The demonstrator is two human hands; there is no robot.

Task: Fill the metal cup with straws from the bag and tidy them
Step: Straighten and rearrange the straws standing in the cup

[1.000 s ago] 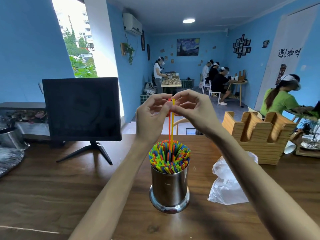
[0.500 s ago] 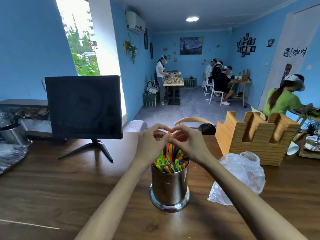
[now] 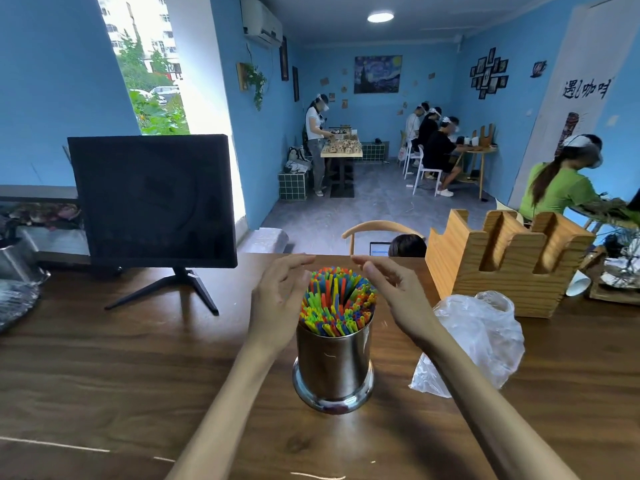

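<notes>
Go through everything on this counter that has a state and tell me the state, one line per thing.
metal cup: upright, full
straws: standing in the cup, tips fanned out unevenly
plastic bag: crumpled, looks empty, right of the cup
left hand: open, beside the straws, holding nothing
right hand: open, beside the straws, holding nothing
monitor: screen dark
wooden holder: upright, visible slots empty

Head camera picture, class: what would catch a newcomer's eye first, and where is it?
First, the bright straws packed upright in the metal cup at the centre of the wooden table. The left hand and right hand flank them, fingers relaxed. A crumpled plastic bag lies right of the cup.
</notes>
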